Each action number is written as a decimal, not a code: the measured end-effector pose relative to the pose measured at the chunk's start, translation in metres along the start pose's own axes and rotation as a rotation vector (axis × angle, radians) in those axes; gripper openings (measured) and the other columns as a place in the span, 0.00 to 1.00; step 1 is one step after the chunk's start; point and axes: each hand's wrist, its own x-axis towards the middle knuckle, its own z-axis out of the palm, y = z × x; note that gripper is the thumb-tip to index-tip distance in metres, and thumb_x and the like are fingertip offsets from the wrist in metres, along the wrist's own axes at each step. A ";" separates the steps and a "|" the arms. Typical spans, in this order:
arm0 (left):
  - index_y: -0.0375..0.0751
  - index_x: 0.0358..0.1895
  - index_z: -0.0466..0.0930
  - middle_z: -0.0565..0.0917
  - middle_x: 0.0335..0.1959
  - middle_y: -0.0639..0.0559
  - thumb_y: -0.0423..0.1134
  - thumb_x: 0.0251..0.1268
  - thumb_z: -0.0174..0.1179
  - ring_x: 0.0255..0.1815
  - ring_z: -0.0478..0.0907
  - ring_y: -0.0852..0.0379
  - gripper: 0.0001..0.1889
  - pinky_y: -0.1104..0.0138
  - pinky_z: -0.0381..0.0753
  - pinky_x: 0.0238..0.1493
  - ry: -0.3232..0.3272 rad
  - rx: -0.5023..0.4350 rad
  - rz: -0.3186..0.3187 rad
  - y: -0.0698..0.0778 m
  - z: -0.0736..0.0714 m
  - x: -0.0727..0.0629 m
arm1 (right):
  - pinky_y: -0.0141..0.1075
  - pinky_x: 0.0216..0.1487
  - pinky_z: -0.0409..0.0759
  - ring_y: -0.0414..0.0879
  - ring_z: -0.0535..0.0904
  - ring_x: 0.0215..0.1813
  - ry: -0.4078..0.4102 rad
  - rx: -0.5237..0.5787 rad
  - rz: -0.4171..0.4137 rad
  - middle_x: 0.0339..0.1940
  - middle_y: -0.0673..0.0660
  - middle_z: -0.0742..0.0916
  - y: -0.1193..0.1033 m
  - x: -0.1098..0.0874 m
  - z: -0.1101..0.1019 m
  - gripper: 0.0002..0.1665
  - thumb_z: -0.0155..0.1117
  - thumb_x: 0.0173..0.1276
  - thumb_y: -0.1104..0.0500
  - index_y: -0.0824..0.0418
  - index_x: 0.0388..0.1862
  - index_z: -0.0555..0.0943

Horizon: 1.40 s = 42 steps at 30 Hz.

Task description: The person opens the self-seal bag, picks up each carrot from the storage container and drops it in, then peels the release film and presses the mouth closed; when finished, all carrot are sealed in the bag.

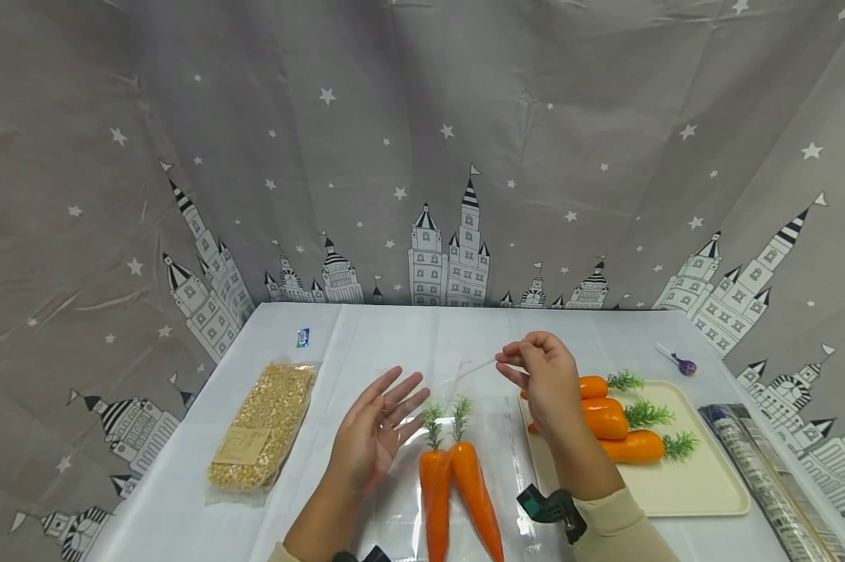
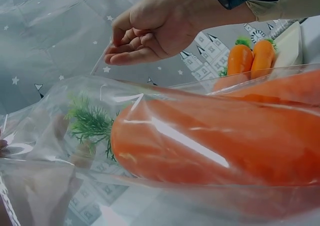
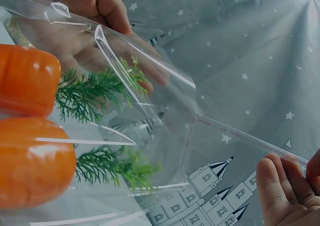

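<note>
Two orange carrots (image 1: 434, 499) with green tops lie side by side inside a clear plastic bag (image 1: 510, 476), tops toward the bag's far end. My right hand (image 1: 545, 382) pinches the end of a thin clear strip (image 3: 245, 137) printed with small red letters. That strip runs taut from the bag's edge to the fingertips. To the left of the carrot tops, my left hand (image 1: 373, 437) is raised with its fingers spread and relaxed. Through the clear film, the left hand (image 3: 75, 41) shows behind the bag in the right wrist view.
A cream tray (image 1: 704, 492) with three more carrots (image 1: 633, 447) stands on the right, partly behind my right forearm. Beyond it are a lollipop (image 1: 686, 365) and rolled clear packaging (image 1: 774, 484). On the left lie a bag of yellow grains (image 1: 275, 414) and a small blue packet (image 1: 303, 337).
</note>
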 end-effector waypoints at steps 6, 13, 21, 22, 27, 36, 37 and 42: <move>0.44 0.80 0.59 0.69 0.78 0.36 0.37 0.88 0.26 0.74 0.75 0.43 0.25 0.48 0.75 0.72 0.009 -0.007 -0.007 -0.001 -0.002 0.000 | 0.42 0.49 0.89 0.51 0.91 0.47 0.011 -0.049 0.007 0.44 0.62 0.86 0.001 0.001 -0.010 0.07 0.50 0.84 0.60 0.64 0.49 0.72; 0.44 0.80 0.59 0.69 0.78 0.36 0.38 0.88 0.27 0.73 0.77 0.43 0.25 0.49 0.77 0.70 0.013 -0.018 -0.013 -0.001 -0.003 -0.001 | 0.42 0.51 0.89 0.51 0.90 0.46 0.016 0.004 0.021 0.43 0.62 0.86 0.004 0.004 -0.019 0.04 0.51 0.83 0.62 0.63 0.48 0.71; 0.46 0.79 0.61 0.72 0.77 0.38 0.40 0.89 0.29 0.72 0.77 0.42 0.24 0.48 0.77 0.69 0.028 -0.016 -0.014 -0.001 -0.007 -0.002 | 0.41 0.52 0.88 0.49 0.90 0.45 0.046 0.014 0.049 0.42 0.59 0.85 0.002 0.005 -0.031 0.04 0.50 0.83 0.62 0.63 0.48 0.71; 0.46 0.79 0.62 0.72 0.76 0.38 0.40 0.89 0.29 0.72 0.77 0.42 0.24 0.48 0.78 0.69 0.029 -0.014 -0.013 -0.001 -0.007 -0.002 | 0.40 0.52 0.88 0.49 0.90 0.46 0.050 0.014 0.053 0.42 0.59 0.85 0.002 0.006 -0.032 0.05 0.50 0.83 0.62 0.63 0.48 0.71; 0.46 0.79 0.62 0.74 0.76 0.39 0.41 0.89 0.30 0.72 0.77 0.42 0.24 0.49 0.78 0.69 0.032 -0.026 -0.006 -0.001 -0.008 -0.003 | 0.40 0.52 0.88 0.49 0.90 0.46 0.070 0.014 0.060 0.43 0.59 0.86 0.002 0.007 -0.039 0.06 0.51 0.84 0.60 0.63 0.49 0.71; 0.45 0.79 0.60 0.71 0.77 0.35 0.41 0.89 0.29 0.71 0.78 0.43 0.24 0.49 0.78 0.69 0.028 -0.035 0.002 0.001 -0.008 -0.002 | 0.38 0.52 0.88 0.47 0.90 0.46 0.104 0.022 0.078 0.45 0.61 0.85 -0.001 0.009 -0.050 0.06 0.50 0.84 0.60 0.62 0.50 0.71; 0.45 0.79 0.60 0.71 0.77 0.35 0.40 0.89 0.29 0.71 0.78 0.43 0.24 0.49 0.78 0.70 0.028 -0.036 0.003 0.001 -0.008 -0.002 | 0.38 0.52 0.88 0.47 0.90 0.46 0.105 0.023 0.081 0.45 0.61 0.85 -0.002 0.009 -0.051 0.06 0.50 0.85 0.60 0.62 0.50 0.70; 0.44 0.80 0.59 0.72 0.76 0.37 0.39 0.89 0.28 0.72 0.78 0.42 0.24 0.51 0.78 0.70 0.025 -0.040 0.014 0.001 -0.009 -0.002 | 0.37 0.52 0.88 0.47 0.89 0.44 0.121 0.032 0.077 0.45 0.59 0.85 -0.004 0.009 -0.056 0.06 0.50 0.85 0.60 0.63 0.51 0.70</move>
